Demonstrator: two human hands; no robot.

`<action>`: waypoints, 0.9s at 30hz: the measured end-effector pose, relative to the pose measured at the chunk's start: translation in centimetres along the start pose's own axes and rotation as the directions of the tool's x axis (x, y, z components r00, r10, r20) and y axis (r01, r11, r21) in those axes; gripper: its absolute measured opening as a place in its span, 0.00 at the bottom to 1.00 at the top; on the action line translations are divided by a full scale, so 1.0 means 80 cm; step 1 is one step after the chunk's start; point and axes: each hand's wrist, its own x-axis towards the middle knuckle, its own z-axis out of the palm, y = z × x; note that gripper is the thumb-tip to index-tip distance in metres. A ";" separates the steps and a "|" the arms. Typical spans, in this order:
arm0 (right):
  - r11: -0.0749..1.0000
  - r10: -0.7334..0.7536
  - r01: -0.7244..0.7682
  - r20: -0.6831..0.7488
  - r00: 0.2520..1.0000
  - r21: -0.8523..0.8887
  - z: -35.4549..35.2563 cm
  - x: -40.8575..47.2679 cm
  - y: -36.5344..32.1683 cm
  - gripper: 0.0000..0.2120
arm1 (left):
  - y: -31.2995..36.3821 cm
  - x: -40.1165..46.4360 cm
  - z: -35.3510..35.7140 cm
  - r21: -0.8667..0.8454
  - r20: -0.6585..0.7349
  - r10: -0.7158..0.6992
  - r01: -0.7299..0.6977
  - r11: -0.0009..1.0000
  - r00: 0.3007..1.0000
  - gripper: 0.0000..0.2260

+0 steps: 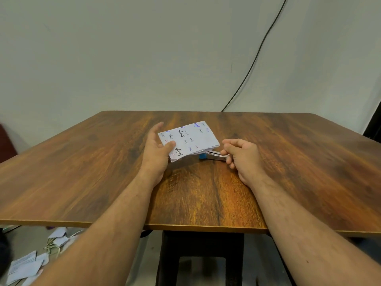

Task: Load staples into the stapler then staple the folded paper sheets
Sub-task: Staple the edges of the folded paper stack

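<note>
Wooden table (82,172) carried the stapler (214,156); my right hand (243,155) curled fingers round it, my left hand (157,149) pinched the folded paper sheets (189,139).

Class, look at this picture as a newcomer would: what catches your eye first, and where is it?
First, the folded paper sheets, covered in handwriting, mid-table, held at their left edge by the left hand. Next, the stapler poking out from under their right corner, the right hand curled at its end. Scattered papers lie on the floor, lower left.
</note>
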 end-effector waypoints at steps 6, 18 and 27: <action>0.906 -0.252 0.219 -0.044 0.967 -0.363 0.007 -0.010 -0.007 0.06 | -0.003 0.005 0.002 0.010 -0.010 -0.048 0.048 0.999 0.999 0.13; 0.381 -0.192 0.282 0.223 0.956 -0.881 0.027 -0.003 0.002 0.17 | -0.005 0.010 -0.003 -0.077 0.015 -0.102 0.103 0.992 0.995 0.19; 0.790 -0.245 0.370 0.301 0.922 -0.489 0.030 -0.026 -0.012 0.10 | -0.001 0.007 -0.001 -0.064 0.036 -0.111 0.113 0.991 0.993 0.20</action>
